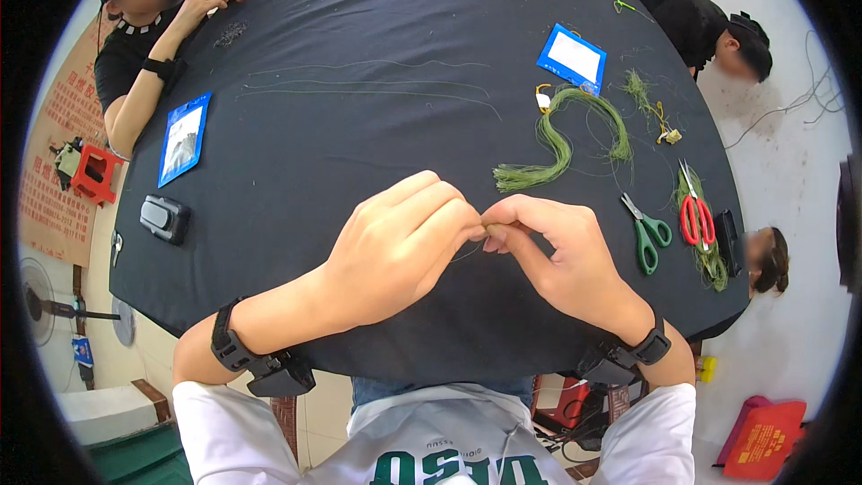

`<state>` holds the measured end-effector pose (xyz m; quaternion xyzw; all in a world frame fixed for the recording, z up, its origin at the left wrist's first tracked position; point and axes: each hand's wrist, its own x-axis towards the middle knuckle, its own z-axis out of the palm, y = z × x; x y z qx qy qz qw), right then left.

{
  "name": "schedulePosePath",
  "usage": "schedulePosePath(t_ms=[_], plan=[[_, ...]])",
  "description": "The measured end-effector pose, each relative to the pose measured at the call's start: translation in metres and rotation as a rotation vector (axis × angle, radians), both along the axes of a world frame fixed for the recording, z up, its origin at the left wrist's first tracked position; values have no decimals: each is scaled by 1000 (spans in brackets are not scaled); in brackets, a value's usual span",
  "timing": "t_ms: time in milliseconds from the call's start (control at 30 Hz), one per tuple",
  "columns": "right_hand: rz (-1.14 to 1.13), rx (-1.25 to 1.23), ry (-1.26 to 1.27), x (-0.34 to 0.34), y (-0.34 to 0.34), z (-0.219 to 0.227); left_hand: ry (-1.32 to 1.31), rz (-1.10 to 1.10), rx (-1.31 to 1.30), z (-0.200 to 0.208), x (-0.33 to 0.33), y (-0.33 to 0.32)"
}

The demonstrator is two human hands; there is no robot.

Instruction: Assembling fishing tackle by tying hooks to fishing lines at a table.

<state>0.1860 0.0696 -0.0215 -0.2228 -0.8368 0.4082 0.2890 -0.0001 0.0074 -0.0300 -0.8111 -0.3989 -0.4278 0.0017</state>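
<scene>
My left hand (pixel 400 247) and my right hand (pixel 561 256) meet over the near middle of the table, both closed in a pinch with fingertips touching. A thin green thread (pixel 469 254) curves out just below the fingertips; most of it is hidden by the fingers. Beyond my right hand lies a curved bundle of green thread (pixel 558 148) with a white tag. Green-handled scissors (pixel 646 238) rest to the right of that hand. Farther right, red-handled scissors (pixel 696 216) lie on another green thread bundle (pixel 714 269).
Single threads (pixel 377 90) stretch across the black tablecloth (pixel 359 144). Blue-edged packets lie at left (pixel 185 139) and far right (pixel 573 58). A black-and-grey device (pixel 165 218) sits at the left edge. A co-worker (pixel 148 54) works at far left; other people are at right.
</scene>
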Motion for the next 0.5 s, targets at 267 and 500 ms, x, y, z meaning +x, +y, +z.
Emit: schedulePosePath(t_ms=[267,500], plan=[[-61,21,32,2,1,4,-223,68,-427,8,-1,-1],[137,-837,479,15,42,7,-495,40,-737,6,-9,2]])
